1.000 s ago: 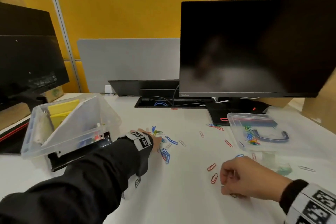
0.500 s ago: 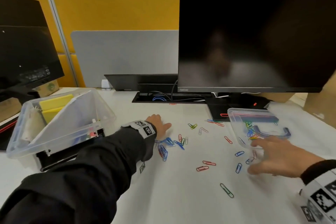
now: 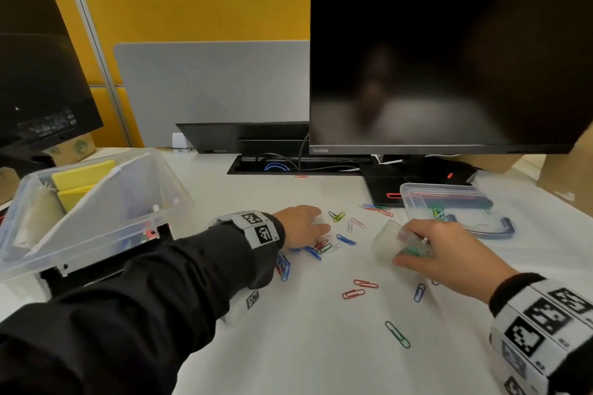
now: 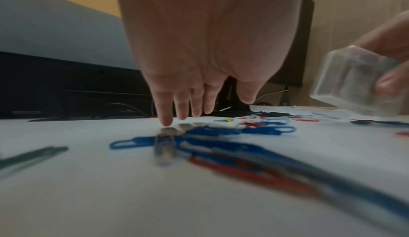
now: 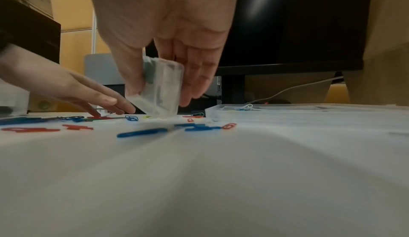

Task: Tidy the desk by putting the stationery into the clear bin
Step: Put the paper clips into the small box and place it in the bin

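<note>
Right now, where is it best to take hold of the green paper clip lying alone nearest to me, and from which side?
The green paper clip lies flat on the white desk, away from the others, too thin to grip by its sides. Probably come from straight above, press one rounded end so the other lifts, then pinch across its narrow width.

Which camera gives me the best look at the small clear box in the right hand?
Right wrist: the small clear box sits centred, pinched between thumb and fingers of the right hand. The head view shows it half-covered; the left wrist view catches it blurred at the frame edge.
</note>
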A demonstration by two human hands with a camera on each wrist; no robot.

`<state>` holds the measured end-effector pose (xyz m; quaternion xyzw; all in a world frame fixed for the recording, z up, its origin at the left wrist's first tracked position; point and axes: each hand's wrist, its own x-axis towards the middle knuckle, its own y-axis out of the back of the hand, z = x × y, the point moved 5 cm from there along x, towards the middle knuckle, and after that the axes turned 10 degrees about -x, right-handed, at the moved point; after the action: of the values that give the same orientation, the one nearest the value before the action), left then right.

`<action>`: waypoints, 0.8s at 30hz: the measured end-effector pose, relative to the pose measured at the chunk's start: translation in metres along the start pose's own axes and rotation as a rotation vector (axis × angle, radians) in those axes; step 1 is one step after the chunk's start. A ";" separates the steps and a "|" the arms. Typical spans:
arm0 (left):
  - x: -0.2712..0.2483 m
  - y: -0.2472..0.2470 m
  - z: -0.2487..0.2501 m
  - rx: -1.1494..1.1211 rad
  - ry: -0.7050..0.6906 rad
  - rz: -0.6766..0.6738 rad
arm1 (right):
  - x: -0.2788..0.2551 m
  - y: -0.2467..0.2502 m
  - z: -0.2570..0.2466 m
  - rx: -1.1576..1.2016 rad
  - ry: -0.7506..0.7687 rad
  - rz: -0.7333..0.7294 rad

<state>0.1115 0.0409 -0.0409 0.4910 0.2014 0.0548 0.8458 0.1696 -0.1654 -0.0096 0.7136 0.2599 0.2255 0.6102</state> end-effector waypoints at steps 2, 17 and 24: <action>0.011 0.003 0.001 0.015 0.011 -0.017 | 0.005 0.000 -0.003 -0.005 -0.011 -0.005; 0.071 0.051 -0.007 0.161 0.056 0.185 | 0.040 -0.005 -0.004 -0.004 -0.057 0.047; 0.110 0.068 -0.026 0.291 0.134 0.129 | 0.055 -0.014 0.005 0.030 -0.126 0.037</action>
<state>0.2089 0.1283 -0.0260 0.6153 0.2314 0.1118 0.7452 0.2140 -0.1321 -0.0239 0.7403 0.2112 0.1871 0.6102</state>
